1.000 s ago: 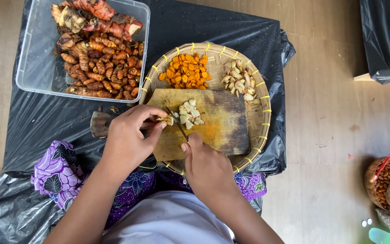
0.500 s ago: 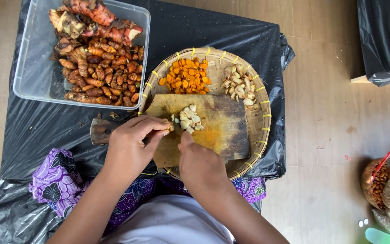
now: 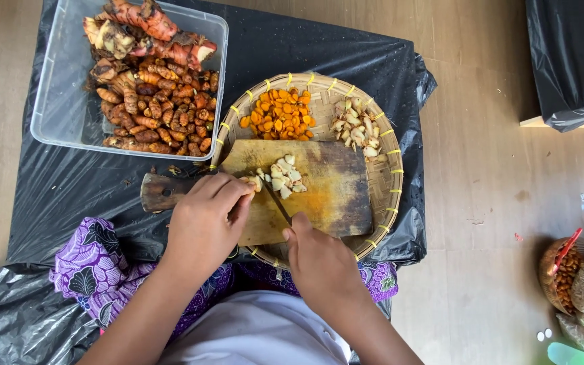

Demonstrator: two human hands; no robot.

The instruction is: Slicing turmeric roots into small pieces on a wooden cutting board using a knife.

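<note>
Nearest the body, right hand (image 3: 320, 267) is closed round a knife (image 3: 277, 203), blade angled up-left onto the wooden cutting board (image 3: 332, 189). Left hand (image 3: 205, 220), fingers curled, pins a pale root piece (image 3: 250, 181) at the blade tip, w/ cut pale slices (image 3: 284, 177) just beyond. Board sits on a woven tray (image 3: 386, 176) holding orange slices (image 3: 278, 113) & pale chunks (image 3: 356, 128). Farther left, clear tub (image 3: 69, 101) of whole roots.

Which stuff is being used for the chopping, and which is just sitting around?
In use: left hand holding a pale root piece, right hand with the knife, cutting board, pale slices.

Sitting around: orange slices, clear tub of roots, small basket of nuts.
</note>
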